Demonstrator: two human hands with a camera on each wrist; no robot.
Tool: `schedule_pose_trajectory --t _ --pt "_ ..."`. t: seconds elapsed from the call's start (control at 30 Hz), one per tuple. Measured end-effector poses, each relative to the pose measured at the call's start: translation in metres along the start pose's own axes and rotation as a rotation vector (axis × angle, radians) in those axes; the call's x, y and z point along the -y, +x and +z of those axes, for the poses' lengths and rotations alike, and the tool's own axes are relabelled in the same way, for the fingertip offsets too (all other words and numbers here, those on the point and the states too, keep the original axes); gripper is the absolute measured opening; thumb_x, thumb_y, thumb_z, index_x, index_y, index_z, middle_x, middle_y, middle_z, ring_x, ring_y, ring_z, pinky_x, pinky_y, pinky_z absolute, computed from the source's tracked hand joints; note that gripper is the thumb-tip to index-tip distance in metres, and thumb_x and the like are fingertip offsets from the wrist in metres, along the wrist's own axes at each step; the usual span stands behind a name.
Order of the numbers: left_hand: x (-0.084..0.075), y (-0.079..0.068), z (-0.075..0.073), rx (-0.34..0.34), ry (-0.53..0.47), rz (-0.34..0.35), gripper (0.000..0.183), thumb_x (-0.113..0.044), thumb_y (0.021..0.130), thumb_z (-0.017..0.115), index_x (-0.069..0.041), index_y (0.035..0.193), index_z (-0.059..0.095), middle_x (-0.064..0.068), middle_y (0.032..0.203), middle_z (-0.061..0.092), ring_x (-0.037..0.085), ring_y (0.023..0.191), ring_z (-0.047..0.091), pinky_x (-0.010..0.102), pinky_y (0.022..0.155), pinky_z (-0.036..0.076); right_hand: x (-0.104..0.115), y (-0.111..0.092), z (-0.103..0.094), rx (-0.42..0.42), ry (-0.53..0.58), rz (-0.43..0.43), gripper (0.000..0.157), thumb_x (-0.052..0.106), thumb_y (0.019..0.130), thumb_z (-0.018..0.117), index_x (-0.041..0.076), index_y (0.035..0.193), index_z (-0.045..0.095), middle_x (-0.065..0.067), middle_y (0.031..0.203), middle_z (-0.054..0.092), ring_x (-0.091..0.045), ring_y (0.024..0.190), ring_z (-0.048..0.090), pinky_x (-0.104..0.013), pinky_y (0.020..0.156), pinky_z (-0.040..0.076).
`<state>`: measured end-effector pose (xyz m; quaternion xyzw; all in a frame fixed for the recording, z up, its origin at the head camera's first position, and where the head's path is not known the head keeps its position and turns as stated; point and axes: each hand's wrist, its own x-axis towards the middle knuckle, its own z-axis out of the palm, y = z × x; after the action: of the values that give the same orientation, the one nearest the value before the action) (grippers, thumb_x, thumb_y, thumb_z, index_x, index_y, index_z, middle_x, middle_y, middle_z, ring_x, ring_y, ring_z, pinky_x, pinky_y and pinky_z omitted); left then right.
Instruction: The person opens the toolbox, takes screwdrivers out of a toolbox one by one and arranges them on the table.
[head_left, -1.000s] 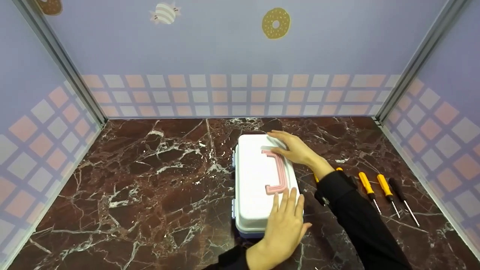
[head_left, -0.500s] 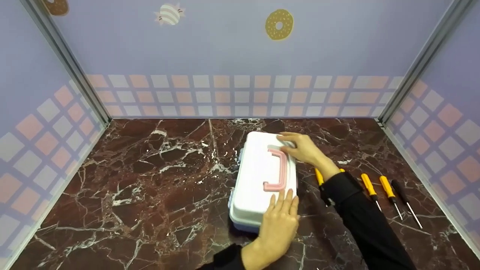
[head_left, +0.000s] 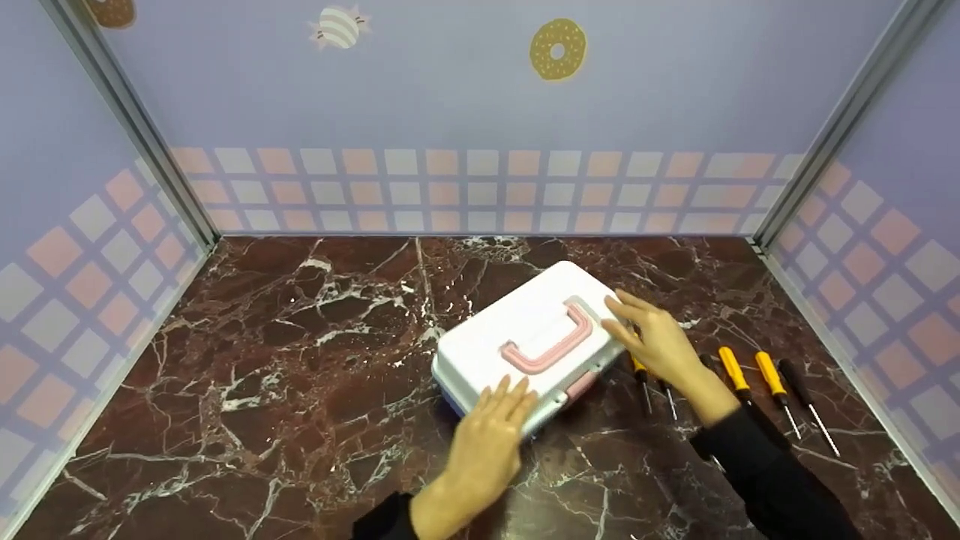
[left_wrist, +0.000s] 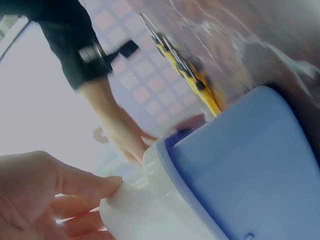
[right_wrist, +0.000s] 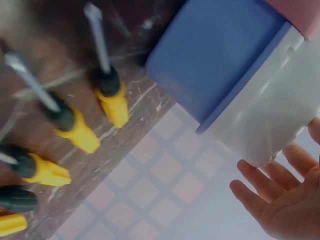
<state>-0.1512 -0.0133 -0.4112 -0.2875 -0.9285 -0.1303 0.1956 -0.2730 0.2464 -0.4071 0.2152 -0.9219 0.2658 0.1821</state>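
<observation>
A toolbox with a white lid, pink handle and pink latch stands lid-down-shut at a slant on the table. Its blue body shows in the left wrist view. My left hand rests with straight fingers on the lid's near left part, thumb at the lid's edge in the left wrist view. At the opposite end, my right hand touches the lid's right corner with extended fingers. In the right wrist view those fingertips lie along the white lid.
Several screwdrivers lie right of the toolbox, among them yellow-handled ones and a black-handled one. Two screwdrivers lie close beside the box, partly behind the right hand. Patterned panels border the dark marbled table at the back and sides.
The toolbox has turned from nearly lengthwise to a diagonal, bringing its latch side toward the front. My left hand has moved left, and my right hand right and nearer, both staying at the lid.
</observation>
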Motion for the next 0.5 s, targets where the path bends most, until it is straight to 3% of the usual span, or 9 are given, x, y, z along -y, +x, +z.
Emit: schedule_pose_trajectory --t 0.2,0.37,0.5 --pt "0.027 0.0 0.0 -0.081 -0.005 -0.035 0.05 0.022 0.069 0.051 0.0 0.114 0.057 0.012 0.122 0.052 0.027 0.116 0.045 0.032 0.096 0.032 0.009 -0.033 -0.001 -0.106 -0.009 0.002 0.045 0.021 0.078 0.067 0.002 0.118 0.056 -0.02 0.125 0.048 -0.038 0.102 0.053 -0.048 0.085 0.04" --pt "0.048 0.006 0.004 -0.171 -0.037 -0.057 0.034 0.014 0.078 0.051 0.004 0.11 0.058 0.017 0.117 0.054 0.031 0.112 0.048 0.034 0.093 0.036 0.022 -0.051 -0.002 -0.128 -0.04 0.016 0.046 0.016 0.075 0.071 0.003 0.117 0.057 -0.022 0.124 0.048 -0.037 0.105 0.051 -0.047 0.08 0.044" --pt "0.059 0.012 0.008 -0.215 -0.022 -0.09 0.034 0.012 0.078 0.054 0.005 0.11 0.058 0.019 0.116 0.054 0.032 0.111 0.049 0.036 0.09 0.039 0.031 -0.057 -0.001 -0.166 -0.108 -0.012 0.043 0.009 0.073 0.072 0.003 0.114 0.06 -0.021 0.119 0.052 -0.036 0.103 0.053 -0.046 0.077 0.046"
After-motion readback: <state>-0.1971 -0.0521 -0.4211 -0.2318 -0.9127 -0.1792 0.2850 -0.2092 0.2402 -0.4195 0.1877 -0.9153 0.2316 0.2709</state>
